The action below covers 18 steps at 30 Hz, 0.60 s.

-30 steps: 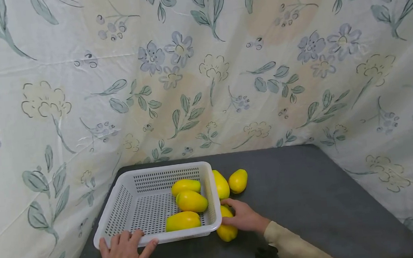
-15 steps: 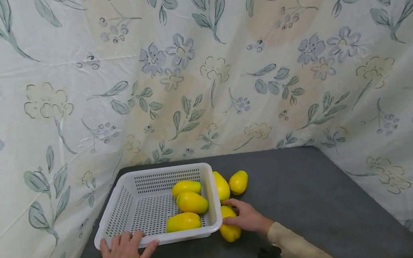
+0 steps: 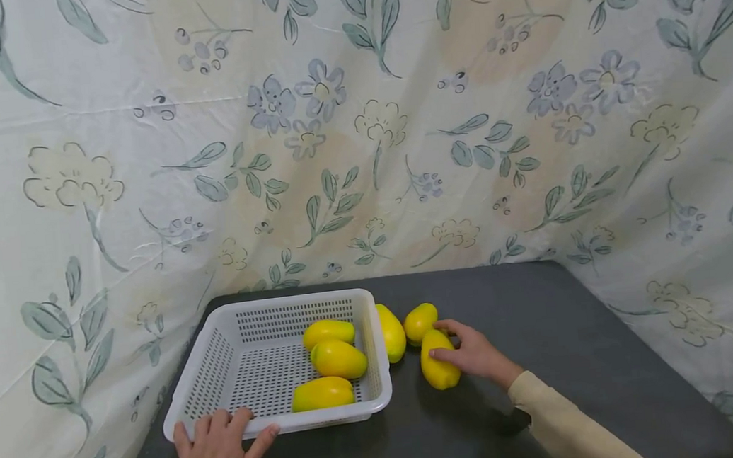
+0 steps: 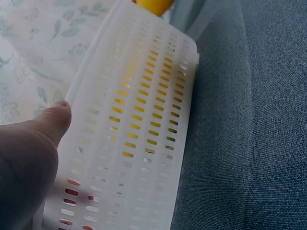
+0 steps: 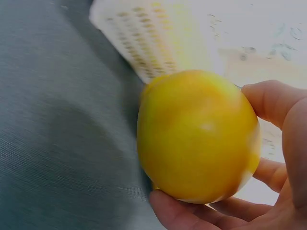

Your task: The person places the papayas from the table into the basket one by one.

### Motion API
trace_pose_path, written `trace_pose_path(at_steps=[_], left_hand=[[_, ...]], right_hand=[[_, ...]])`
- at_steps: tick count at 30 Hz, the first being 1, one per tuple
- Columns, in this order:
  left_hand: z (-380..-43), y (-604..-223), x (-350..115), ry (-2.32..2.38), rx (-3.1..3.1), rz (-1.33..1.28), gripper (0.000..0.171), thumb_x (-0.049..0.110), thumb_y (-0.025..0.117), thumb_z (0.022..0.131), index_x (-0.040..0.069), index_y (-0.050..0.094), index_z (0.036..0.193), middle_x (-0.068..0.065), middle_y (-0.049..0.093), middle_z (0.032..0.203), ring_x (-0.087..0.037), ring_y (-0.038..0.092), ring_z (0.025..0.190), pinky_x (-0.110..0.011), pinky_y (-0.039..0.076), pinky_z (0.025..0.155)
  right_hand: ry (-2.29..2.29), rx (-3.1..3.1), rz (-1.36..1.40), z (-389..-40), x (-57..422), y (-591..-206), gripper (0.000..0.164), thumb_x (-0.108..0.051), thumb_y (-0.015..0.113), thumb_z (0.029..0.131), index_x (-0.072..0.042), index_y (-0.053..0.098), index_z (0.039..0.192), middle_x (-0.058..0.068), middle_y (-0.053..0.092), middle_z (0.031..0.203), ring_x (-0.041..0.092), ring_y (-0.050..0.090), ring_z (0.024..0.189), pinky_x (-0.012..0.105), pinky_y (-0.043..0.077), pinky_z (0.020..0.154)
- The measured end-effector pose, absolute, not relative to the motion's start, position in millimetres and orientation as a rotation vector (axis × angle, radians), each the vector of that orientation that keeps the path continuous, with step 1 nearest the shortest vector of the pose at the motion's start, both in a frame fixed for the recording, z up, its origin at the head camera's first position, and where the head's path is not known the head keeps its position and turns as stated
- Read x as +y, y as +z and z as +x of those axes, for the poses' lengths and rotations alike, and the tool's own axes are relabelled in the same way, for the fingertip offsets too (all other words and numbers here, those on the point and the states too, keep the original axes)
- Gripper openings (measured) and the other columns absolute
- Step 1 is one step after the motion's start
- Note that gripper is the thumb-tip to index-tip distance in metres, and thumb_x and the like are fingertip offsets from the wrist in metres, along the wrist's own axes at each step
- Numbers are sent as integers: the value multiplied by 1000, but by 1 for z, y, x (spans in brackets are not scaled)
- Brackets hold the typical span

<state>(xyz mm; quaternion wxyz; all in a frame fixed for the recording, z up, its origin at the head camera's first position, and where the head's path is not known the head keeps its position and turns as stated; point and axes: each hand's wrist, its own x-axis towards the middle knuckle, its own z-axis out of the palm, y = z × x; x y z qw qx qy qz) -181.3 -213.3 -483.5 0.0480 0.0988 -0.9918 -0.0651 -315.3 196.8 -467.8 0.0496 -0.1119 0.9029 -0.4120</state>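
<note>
My right hand (image 3: pixel 474 353) grips a yellow papaya (image 3: pixel 438 362), held over the table to the right of the basket; in the right wrist view the papaya (image 5: pixel 199 139) shows its rounded end, with thumb and fingers around its side. My left hand (image 3: pixel 216 449) holds the near left rim of a white perforated plastic basket (image 3: pixel 278 424). In the left wrist view the thumb (image 4: pixel 55 120) lies outside the basket wall (image 4: pixel 139 110), and fingers show through the holes. Inside the basket, on its right side, lie three yellow-green papayas (image 3: pixel 339 359).
Two more papayas rest on the table beyond the held one: a larger papaya (image 3: pixel 391 334) against the basket's right wall and a smaller papaya (image 3: pixel 420 322) beside it. The dark tabletop (image 3: pixel 526 317) extends right. A floral cloth (image 3: pixel 361 151) hangs behind and at the sides.
My right hand has lifted the papaya from beside the basket's near right corner and moved it right and away from me. My left hand and the basket have stayed in place.
</note>
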Motion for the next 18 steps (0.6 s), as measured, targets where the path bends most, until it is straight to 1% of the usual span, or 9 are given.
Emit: trace_pose_path(at_steps=[4,7,10,15,18], left_hand=[[-181,-481,-214,-191,-3036,302,80,84,51,84,12,70,114,-21,65,109,-48,54,108,-81,14,109],[-181,-480,-214,-176,-3036,302,79,84,51,84,13,70,113,-20,66,109,-48,54,107,-81,14,110],[-180,-481,-215,-169,-3033,302,80,85,50,84,13,70,113,-20,66,109,-48,55,106,-81,15,110],[-181,-483,-215,-174,-3032,303,83,87,48,83,13,70,113,-20,65,108,-47,54,106,-81,15,109],[-181,-483,-213,-188,-3030,303,83,86,49,83,12,70,113,-20,65,108,-48,54,108,-80,15,109]], right_hand=[[-1293,2755,-386,-324,200,-447,66,-35,72,94,-6,48,148,23,53,144,28,66,104,39,60,78],[-1303,2770,-427,-330,195,-433,67,-37,72,94,-6,47,148,22,54,144,27,66,103,37,60,77],[-1319,2756,-442,-333,182,-419,68,-39,72,93,-9,47,149,19,56,142,26,66,101,36,60,76],[-1308,2733,-440,-335,150,-401,66,-39,73,92,-17,48,150,12,58,142,26,66,104,36,59,78],[-1296,2724,-475,-332,128,-399,65,-37,74,92,-18,49,149,11,59,140,24,67,102,36,60,78]])
